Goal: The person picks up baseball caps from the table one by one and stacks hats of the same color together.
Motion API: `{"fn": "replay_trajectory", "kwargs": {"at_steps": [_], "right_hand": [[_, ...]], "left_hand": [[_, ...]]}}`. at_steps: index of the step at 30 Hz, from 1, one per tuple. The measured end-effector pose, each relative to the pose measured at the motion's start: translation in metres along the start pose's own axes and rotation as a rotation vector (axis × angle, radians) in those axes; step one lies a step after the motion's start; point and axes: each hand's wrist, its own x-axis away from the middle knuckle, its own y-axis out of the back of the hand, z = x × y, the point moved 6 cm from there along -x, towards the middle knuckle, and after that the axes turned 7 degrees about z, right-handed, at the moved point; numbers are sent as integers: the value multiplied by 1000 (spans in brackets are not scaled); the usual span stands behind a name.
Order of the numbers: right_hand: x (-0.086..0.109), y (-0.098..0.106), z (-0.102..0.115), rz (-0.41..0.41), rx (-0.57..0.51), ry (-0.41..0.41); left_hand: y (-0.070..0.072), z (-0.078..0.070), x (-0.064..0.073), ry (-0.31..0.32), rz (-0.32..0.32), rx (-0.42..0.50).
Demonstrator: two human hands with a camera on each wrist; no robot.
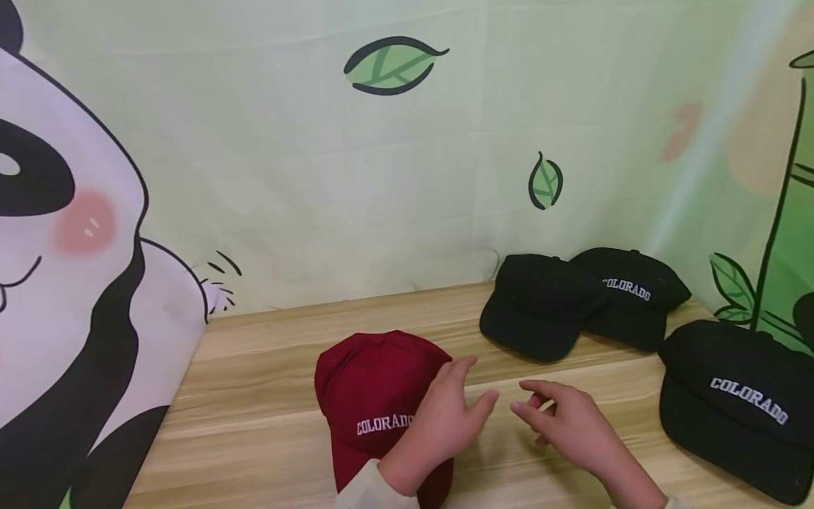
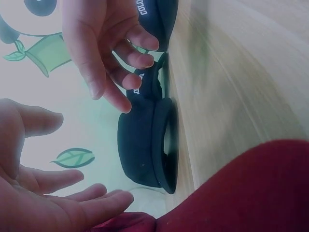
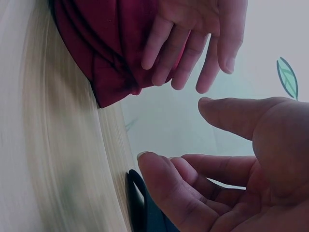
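Dark red cotton-look baseball cap (image 1: pixel 375 375) sits upright on the wooden table (image 1: pixel 254 396), left of centre and well in from the left edge, its brim towards the near side and the COLORADO lettering partly covered by the forearm.

Handling it well, I judge, calls for light, matched pressure from both sides, low by the band or on the stiff brim; the crown looks soft and would likely dent under a push from above. A level brim should keep the lettering straight.

Over the cap's right side, the left hand (image 1: pixel 448 410) points towards the back edge, fingers nearly straight and spread, thumb well apart, nothing gripped; whether it brushes the cloth I cannot tell. The right hand (image 1: pixel 566 417) hangs just beside it, reaching in from the near right, fingers loosely bent, thumb apart, holding nothing.

Farther out, one black cap (image 1: pixel 540 304) overlaps another black cap (image 1: pixel 642 311) near the back right corner; a third black cap (image 1: pixel 731 417) sits by the right edge. Behind stands a panda-printed backdrop (image 1: pixel 286 177).
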Motion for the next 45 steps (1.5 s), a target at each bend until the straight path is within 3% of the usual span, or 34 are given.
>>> {"fn": "replay_trajectory", "kwargs": {"at_steps": [6, 16, 45], "right_hand": [[1, 0, 1, 1, 2, 13], [0, 2, 1, -1, 10, 19], [-5, 8, -5, -15, 22, 9]], "left_hand": [[-3, 1, -6, 48, 13, 4], [-7, 0, -15, 58, 18, 53], [-12, -4, -35, 114, 72, 30]]}}
